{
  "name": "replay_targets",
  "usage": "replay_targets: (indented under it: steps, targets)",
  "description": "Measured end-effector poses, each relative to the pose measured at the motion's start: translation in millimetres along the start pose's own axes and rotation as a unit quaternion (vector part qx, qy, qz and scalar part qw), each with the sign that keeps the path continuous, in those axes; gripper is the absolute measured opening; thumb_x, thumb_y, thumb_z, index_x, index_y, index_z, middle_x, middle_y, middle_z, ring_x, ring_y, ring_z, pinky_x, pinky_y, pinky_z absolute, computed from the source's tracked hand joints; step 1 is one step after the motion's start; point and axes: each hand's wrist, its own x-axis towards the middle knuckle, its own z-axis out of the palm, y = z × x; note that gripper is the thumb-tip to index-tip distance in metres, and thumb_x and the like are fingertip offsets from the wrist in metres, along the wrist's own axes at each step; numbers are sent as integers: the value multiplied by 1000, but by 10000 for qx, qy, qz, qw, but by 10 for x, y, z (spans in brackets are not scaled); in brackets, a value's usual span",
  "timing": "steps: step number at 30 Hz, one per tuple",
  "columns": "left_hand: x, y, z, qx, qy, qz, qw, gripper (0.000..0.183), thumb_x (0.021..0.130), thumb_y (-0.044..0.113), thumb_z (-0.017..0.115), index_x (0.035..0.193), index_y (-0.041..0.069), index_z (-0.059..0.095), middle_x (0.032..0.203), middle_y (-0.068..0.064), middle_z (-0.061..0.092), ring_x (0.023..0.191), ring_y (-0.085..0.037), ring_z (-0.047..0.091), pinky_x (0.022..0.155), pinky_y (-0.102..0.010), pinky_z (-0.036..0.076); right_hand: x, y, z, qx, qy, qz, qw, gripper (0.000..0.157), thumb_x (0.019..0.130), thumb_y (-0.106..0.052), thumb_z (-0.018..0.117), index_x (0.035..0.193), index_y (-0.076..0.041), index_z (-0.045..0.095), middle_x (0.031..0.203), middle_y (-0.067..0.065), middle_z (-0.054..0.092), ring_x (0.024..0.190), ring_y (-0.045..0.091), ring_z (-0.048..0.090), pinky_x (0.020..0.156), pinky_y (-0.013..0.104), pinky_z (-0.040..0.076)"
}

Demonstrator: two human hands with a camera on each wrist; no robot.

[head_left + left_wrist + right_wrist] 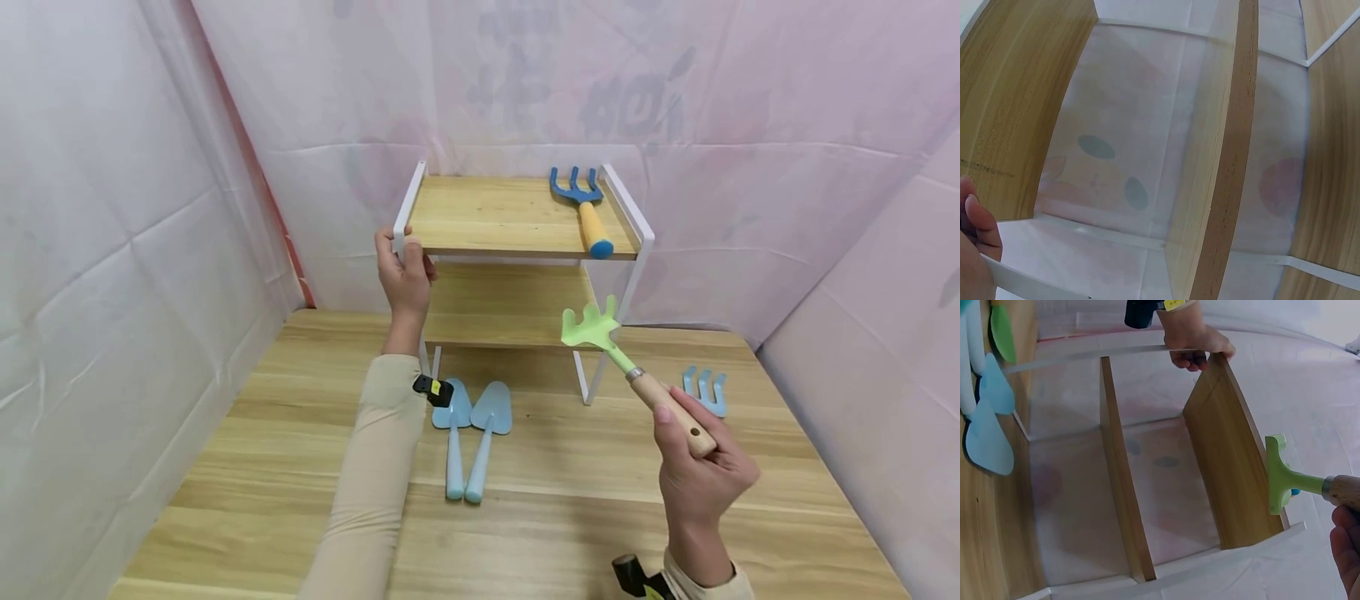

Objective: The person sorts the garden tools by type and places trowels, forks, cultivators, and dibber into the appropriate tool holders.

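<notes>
My right hand (pixel 705 479) is wrapped round the wooden handle of one green rake (pixel 592 330), thumb along the grip. Its three prongs reach up and to the left of that hand, in front of the rack (pixel 630 207); I cannot tell whether they touch it. My left hand (pixel 405 282) is clamped on the rack's near left upper corner, thumb in front.

Just beyond my right hand, on the tabletop (pixel 540 542), lies one pale blue rake (pixel 717 407); three prongs show and my hand hides the rest. To the left of my right hand and nearer to me than my left hand lie two pale blue trowels (pixel 491 407), side by side, blades toward the rack. Past them, seen from my right wrist, is one green blade (pixel 1002 334).

Between my hands and farther off, the rack has two boards in a white frame. Its upper board (pixel 487 214), to the right of my left hand, bears one dark blue rake (pixel 592 227) with a yellow handle, prongs away from me. The lower board (pixel 510 321) sits beneath.
</notes>
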Motion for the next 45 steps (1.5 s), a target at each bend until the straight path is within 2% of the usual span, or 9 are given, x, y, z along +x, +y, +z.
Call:
replay_targets:
  steps: [4,11,19,25,30,35,37,41,45]
  targets:
    - [-6,0,-2,25,17,-87,10000,19,89,22,44,104,10,46,54,-2,47,43,-12,46,38,-23,43,11,32,96,141,-169,-67,9997,21,64,23,61,82,32,55,76,27,65,57,17,61,51,16,47]
    - [-9,-6,-7,42,4,-63,10000,19,89,20,43,104,9,47,54,-3,47,44,-12,46,39,-25,44,50,73,218,45,-257,-103,9996,21,67,18,64,84,29,57,77,25,66,49,10,53,48,14,42]
    - [-2,-14,11,85,86,-15,9999,19,88,20,44,104,10,47,53,-3,47,43,-11,46,38,-25,43,120,138,343,173,-365,-57,9992,21,68,17,64,85,28,58,83,29,64,60,17,63,52,16,46]
    - [-14,-12,24,110,67,-70,9999,21,88,22,43,104,9,46,54,-3,47,42,-11,46,38,-24,43,139,154,450,-204,-407,-162,9988,23,69,11,68,84,26,60,78,23,67,52,10,57,48,14,43]
    - [-22,-17,29,152,61,-73,9998,24,88,22,43,105,5,46,54,-4,47,43,-10,46,38,-23,43,141,232,468,-510,-391,-220,9977,26,69,6,70,84,25,61,76,18,68,54,8,59,50,13,45]
    - [-23,-28,34,208,67,-73,9997,22,88,22,44,105,8,46,54,-4,47,43,-11,46,38,-23,43,173,315,498,-375,-392,-261,9982,26,68,6,70,83,25,60,79,22,67,62,14,65,56,16,49]
    - [-20,-31,31,219,58,-64,9997,24,89,21,43,106,5,46,54,-4,47,43,-11,46,38,-24,43,184,365,493,-403,-369,-264,9982,27,68,5,70,84,25,61,78,20,67,64,15,65,57,17,50]
    - [-13,-35,29,205,39,-63,9998,22,88,21,43,105,6,46,54,-3,48,43,-12,46,38,-24,44,212,403,526,-565,-300,-282,9976,27,68,3,71,84,23,62,74,15,68,59,12,63,55,16,48]
    - [-7,-44,18,190,12,-88,9998,19,87,21,43,102,10,46,53,-3,47,42,-12,46,37,-25,44,260,442,584,-398,-334,-273,9983,27,68,4,71,84,23,62,74,16,67,58,13,61,53,16,47]
